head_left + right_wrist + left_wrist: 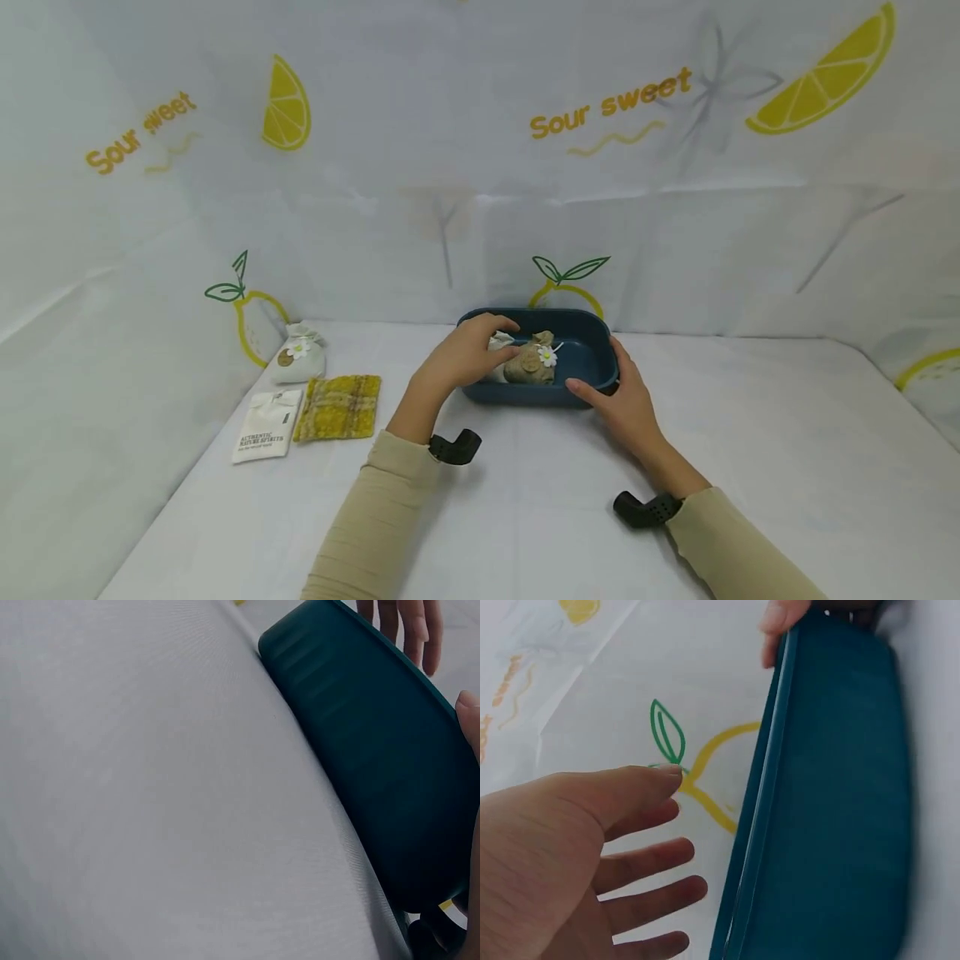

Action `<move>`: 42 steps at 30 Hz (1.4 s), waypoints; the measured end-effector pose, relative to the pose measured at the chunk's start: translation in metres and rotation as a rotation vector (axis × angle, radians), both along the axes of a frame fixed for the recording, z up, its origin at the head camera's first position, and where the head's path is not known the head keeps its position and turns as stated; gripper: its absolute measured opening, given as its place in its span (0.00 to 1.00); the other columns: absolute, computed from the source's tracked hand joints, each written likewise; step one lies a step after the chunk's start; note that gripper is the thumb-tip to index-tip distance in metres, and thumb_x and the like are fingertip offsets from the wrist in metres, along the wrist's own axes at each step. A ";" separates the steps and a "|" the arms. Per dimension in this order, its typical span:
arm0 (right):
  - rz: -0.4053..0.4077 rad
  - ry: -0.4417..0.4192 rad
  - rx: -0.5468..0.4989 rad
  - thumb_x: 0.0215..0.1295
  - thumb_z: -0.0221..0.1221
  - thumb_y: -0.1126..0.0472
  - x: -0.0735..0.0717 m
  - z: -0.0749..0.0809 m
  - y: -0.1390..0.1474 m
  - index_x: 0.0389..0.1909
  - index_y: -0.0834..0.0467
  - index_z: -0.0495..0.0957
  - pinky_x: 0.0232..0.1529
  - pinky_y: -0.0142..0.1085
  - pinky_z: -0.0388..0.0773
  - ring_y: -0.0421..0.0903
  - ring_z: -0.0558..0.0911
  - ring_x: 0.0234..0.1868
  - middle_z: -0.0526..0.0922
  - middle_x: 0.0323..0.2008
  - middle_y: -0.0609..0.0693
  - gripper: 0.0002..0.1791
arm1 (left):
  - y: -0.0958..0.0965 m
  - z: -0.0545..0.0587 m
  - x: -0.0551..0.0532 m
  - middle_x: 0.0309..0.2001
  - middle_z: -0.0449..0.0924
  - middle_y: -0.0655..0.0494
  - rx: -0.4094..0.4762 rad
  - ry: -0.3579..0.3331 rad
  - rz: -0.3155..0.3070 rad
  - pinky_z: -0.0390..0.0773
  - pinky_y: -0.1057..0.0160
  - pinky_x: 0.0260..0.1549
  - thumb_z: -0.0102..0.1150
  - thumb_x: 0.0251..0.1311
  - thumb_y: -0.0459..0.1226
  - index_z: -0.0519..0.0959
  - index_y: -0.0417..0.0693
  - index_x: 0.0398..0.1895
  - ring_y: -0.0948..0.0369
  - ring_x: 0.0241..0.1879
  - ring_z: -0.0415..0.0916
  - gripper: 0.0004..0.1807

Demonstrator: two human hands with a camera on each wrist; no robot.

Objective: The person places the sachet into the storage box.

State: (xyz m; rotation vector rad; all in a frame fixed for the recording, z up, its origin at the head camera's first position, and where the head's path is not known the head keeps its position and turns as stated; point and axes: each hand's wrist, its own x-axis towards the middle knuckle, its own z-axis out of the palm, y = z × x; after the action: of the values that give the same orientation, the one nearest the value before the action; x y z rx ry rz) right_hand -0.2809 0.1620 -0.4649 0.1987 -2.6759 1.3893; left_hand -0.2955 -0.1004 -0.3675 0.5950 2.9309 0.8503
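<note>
Tub (525, 396), dark blue, on the white surface (517, 508); inside, a brown pouch (528, 364) beside a pale pouch (500, 339); right hand (626, 398) grips the tub's right end; left hand (468, 354) hangs over its left side, fingers apart, holding nothing; likely fault, I judge: a one-sided pull by the right hand could swing the tub, knocking its rim into the left hand.

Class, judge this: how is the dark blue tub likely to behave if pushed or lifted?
The tub is probably stiff: its shape looks even where the right hand grips it. It seems unlikely to roll or tip when pushed, being low and wide. Lifted, its left end may feel heavier, since the brown pouch and white pouch sit toward that side.
</note>
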 end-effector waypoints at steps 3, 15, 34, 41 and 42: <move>-0.003 0.003 0.003 0.63 0.64 0.37 -0.001 0.000 -0.001 0.83 0.52 0.39 0.75 0.66 0.54 0.64 0.51 0.81 0.48 0.81 0.61 0.58 | -0.016 0.003 0.004 0.69 0.73 0.53 0.021 0.033 0.013 0.73 0.47 0.66 0.58 0.72 0.47 0.75 0.51 0.68 0.51 0.69 0.70 0.24; 0.002 -0.002 0.007 0.63 0.64 0.37 -0.002 0.002 0.000 0.83 0.52 0.38 0.74 0.67 0.53 0.65 0.50 0.81 0.46 0.82 0.61 0.59 | -0.110 0.008 0.020 0.70 0.70 0.49 0.074 0.252 0.235 0.74 0.44 0.64 0.62 0.69 0.46 0.74 0.51 0.66 0.48 0.68 0.70 0.24; 0.008 -0.004 -0.007 0.63 0.65 0.38 -0.002 0.001 0.000 0.83 0.53 0.39 0.74 0.67 0.53 0.65 0.51 0.80 0.47 0.81 0.62 0.59 | -0.228 -0.019 0.023 0.79 0.48 0.34 -0.093 0.211 0.459 0.61 0.26 0.64 0.65 0.64 0.52 0.64 0.46 0.76 0.29 0.75 0.50 0.41; 0.005 -0.011 -0.011 0.62 0.65 0.38 0.000 0.001 -0.001 0.83 0.52 0.39 0.74 0.67 0.53 0.65 0.51 0.80 0.47 0.81 0.61 0.59 | -0.247 -0.028 0.020 0.79 0.45 0.30 0.041 0.187 0.496 0.55 0.24 0.67 0.68 0.63 0.47 0.61 0.42 0.77 0.29 0.76 0.44 0.43; 0.004 -0.011 -0.012 0.62 0.65 0.38 -0.001 0.000 -0.001 0.83 0.51 0.39 0.74 0.67 0.53 0.65 0.51 0.80 0.48 0.81 0.61 0.59 | -0.249 -0.029 0.020 0.79 0.45 0.30 0.056 0.185 0.503 0.54 0.24 0.67 0.69 0.63 0.46 0.61 0.42 0.77 0.29 0.76 0.43 0.43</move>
State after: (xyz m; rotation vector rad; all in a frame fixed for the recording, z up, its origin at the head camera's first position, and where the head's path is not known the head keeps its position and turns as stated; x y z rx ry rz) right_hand -0.2817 0.1611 -0.4649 0.1962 -2.6765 1.4112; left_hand -0.2752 -0.3491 -0.3967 -0.0835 3.2928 0.9568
